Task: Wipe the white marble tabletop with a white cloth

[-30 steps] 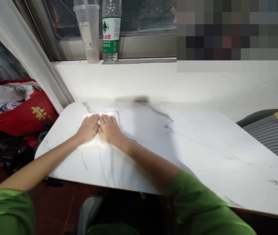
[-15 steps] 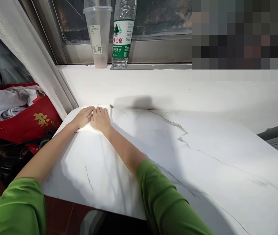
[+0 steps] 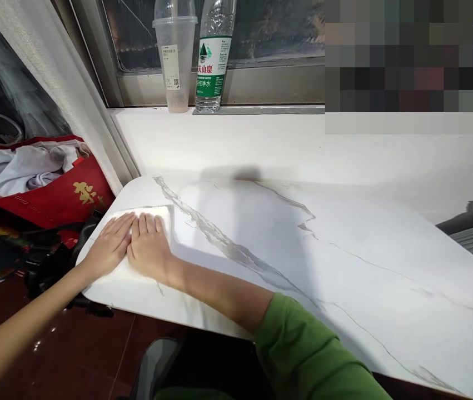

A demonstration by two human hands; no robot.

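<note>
Both my hands lie flat, side by side, on a white cloth [image 3: 159, 214] near the left corner of a white marble-patterned table [image 3: 303, 261]. My left hand [image 3: 111, 244] presses the cloth's left part, fingers stretched forward. My right hand [image 3: 148, 247] lies next to it, fingers also extended, touching the left hand. The cloth shows only as a pale rectangle beyond my fingertips; the rest is hidden under my palms.
A clear plastic cup [image 3: 175, 55] and a green-labelled water bottle [image 3: 212, 55] stand on the white windowsill [image 3: 261, 139]. A red bag [image 3: 53, 194] with white cloth in it sits left of the table, over dark items on the red floor. A curtain [image 3: 61, 83] hangs at left.
My hands slid with the cloth from the table's far edge back toward me and left, to the near left corner. The view has shifted slightly.
</note>
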